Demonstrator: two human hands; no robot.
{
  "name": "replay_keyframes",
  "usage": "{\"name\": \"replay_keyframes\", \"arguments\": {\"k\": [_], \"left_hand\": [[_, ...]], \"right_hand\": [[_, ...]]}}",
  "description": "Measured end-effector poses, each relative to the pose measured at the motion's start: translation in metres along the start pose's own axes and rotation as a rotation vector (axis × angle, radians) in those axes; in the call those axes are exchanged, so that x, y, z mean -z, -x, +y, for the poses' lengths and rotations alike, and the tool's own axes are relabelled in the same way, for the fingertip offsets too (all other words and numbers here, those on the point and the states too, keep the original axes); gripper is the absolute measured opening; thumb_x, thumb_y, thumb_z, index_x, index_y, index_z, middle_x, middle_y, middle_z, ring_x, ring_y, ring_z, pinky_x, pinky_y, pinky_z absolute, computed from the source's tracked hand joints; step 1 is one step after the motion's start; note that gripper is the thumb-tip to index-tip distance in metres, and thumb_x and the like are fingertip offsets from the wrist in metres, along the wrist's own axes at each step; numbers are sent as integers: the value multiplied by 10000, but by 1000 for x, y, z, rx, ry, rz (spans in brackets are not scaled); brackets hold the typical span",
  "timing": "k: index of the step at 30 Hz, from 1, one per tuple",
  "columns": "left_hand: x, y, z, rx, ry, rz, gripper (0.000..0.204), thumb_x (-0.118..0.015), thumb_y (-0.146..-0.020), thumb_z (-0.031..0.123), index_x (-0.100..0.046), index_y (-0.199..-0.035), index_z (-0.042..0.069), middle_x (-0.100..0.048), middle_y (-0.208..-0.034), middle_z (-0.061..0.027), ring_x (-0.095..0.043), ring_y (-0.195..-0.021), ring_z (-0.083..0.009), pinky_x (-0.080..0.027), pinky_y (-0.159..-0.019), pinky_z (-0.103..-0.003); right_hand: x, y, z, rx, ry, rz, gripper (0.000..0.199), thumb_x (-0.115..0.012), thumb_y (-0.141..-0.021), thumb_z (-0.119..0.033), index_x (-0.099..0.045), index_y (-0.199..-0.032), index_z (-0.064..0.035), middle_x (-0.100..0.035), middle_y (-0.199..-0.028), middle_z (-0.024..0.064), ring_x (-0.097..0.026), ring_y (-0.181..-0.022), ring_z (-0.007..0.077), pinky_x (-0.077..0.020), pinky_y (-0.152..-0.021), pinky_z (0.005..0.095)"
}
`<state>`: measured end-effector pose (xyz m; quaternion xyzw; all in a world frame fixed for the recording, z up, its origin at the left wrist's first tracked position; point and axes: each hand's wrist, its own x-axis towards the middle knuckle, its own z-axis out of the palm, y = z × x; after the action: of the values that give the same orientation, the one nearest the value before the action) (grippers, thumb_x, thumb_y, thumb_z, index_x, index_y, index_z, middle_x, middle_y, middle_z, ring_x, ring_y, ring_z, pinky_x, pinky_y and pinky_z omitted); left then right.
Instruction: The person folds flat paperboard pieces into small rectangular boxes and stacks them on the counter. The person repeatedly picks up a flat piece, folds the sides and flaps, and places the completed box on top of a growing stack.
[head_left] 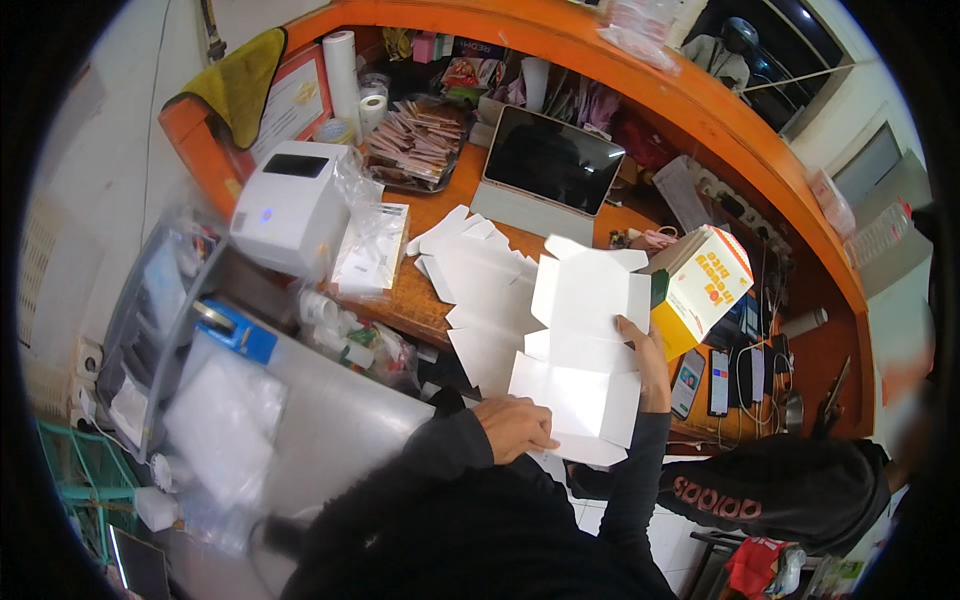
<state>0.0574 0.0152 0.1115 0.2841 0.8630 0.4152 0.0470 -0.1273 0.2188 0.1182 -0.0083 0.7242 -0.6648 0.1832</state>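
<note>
A flat, unfolded white cardboard box blank [585,330], with flaps and crease lines, is held up in front of me, plain side up. My right hand [646,360] grips its right edge, thumb on top and the other fingers mostly hidden underneath. At its lower left edge my left hand [515,428] is closed, fingers curled and pinching the card. More white box blanks [475,265] lie stacked on the wooden desk, partly covered by the held one. Just right of the held blank stands a folded yellow and white printed box [705,285].
A tablet [548,160] leans at the back of the desk. Left are a white label printer [290,210], a tray of small packets [415,145] and a blue tape dispenser [235,330] on a metal surface. Phones [718,382] lie right, near a person in a dark jacket [770,490].
</note>
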Motion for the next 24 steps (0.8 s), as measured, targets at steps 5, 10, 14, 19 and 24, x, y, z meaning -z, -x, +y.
{"name": "replay_keyframes", "arguments": {"k": [5,10,14,19,24], "left_hand": [[33,-1,14,-2,29,686,539,-826,-730,183,-615,-1209,55,-624,-1090,-100,-558,-1149,-273,-399,-1028,-395],[76,-21,26,-46,820,1052,629,-714,-840,143,-409,-1370,-8,-509,-1231,-133,-532,-1163,-220,-447,-960,-340],[55,-34,36,29,581,1105,446,-687,-896,318,-554,-1149,-24,-628,-957,-110,-609,-956,-177,-481,-811,-299],[35,-28,26,-161,142,1112,469,-789,-815,372,-545,-985,11,-637,-870,-136,-628,-785,-189,-482,-665,-312],[40,-29,14,31,-71,1287,340,-575,-954,112,-421,-1238,6,-495,-1172,-158,-525,-1055,-231,-436,-916,-368]], "right_hand": [[-13,36,-32,286,-9,-29,234,-691,-878,-137,-656,-1070,-8,-683,-902,28,-612,-759,91,-496,-682,255],[-22,74,-60,371,79,-262,255,-653,-884,-108,-636,-1105,18,-664,-968,29,-599,-851,106,-491,-760,284],[-65,96,-50,546,276,-105,533,-551,-957,-332,-439,-1291,68,-569,-1169,209,-586,-1030,300,-453,-905,383],[-110,112,-22,746,184,-92,832,-512,-956,-483,-149,-1371,139,-374,-1308,323,-483,-1172,400,-388,-1004,438],[-101,97,-29,778,244,28,739,-410,-997,-526,-192,-1412,46,-358,-1223,162,-416,-1157,244,-319,-1040,397]]}}
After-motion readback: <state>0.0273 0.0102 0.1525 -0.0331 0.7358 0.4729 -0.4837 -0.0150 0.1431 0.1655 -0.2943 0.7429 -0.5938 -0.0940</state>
